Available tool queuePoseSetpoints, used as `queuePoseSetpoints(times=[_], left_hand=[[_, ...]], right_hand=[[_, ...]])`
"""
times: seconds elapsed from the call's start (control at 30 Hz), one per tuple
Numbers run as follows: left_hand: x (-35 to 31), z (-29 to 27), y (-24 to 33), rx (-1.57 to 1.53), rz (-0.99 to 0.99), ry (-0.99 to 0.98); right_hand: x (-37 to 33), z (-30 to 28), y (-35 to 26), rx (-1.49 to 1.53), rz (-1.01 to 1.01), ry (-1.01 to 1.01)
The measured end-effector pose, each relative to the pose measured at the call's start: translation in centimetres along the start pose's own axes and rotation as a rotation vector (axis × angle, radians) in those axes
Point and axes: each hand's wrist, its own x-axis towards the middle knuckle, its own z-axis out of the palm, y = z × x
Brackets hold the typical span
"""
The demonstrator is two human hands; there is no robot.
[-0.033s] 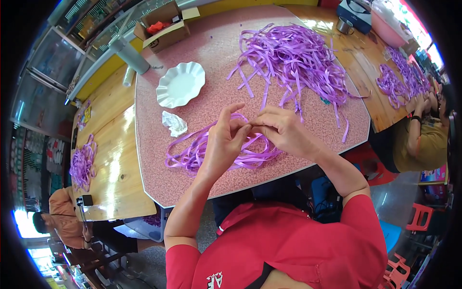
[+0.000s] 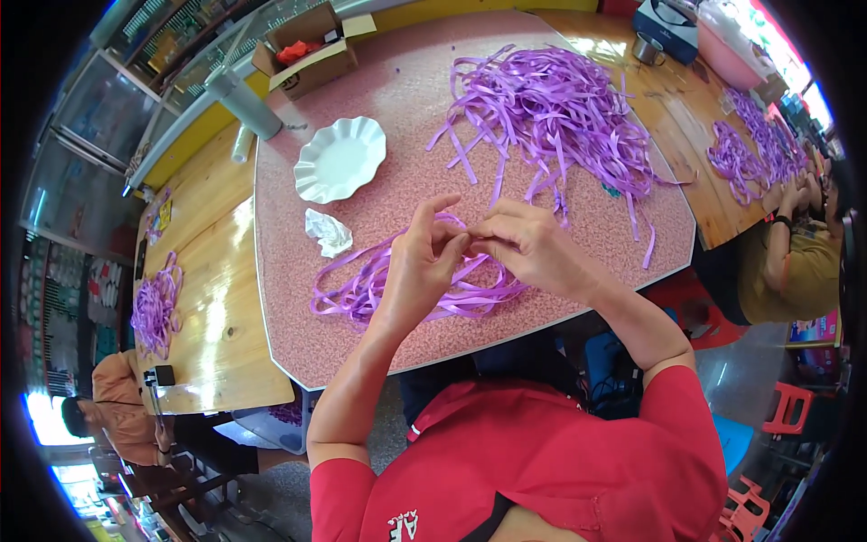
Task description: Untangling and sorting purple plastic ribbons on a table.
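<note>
My left hand (image 2: 424,260) and my right hand (image 2: 535,242) meet at the fingertips above the pink speckled table (image 2: 406,99). Both pinch with thumb and fingers; what lies between them is too small and covered to make out. Left index finger points up, away from the pinch. Beneath and behind the hands lie loops of purple ribbon (image 2: 348,294), with one strand arching up close to the fingertips. Farther off, to the right, is a big tangled heap of purple ribbons (image 2: 551,108), some ends trailing toward me.
Left of the ribbons are a crumpled white tissue (image 2: 327,233) and a scalloped white dish (image 2: 341,161). A grey-green bottle (image 2: 242,104) and an open cardboard box (image 2: 316,68) stand behind. People sit at wooden side tables on both sides, with more ribbon bundles (image 2: 157,305).
</note>
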Motion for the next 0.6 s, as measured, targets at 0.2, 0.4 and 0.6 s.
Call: queuePoseSetpoints(times=[0.2,0.4,0.6], left_hand=[[2.7,-4.3,-1.7,0.654,0.247,0.009],[6.6,-12.4,-8.5,1.377,0.287,0.417],[5.8,-12.0,-7.2,1.253,0.208,0.148]], right_hand=[[0.7,0.3,1.1,-0.185,-0.091,0.070],[-0.2,0.1,2.4,-0.139,0.032,0.223],[-1.1,-0.7,2.8,-0.146,0.067,0.187]])
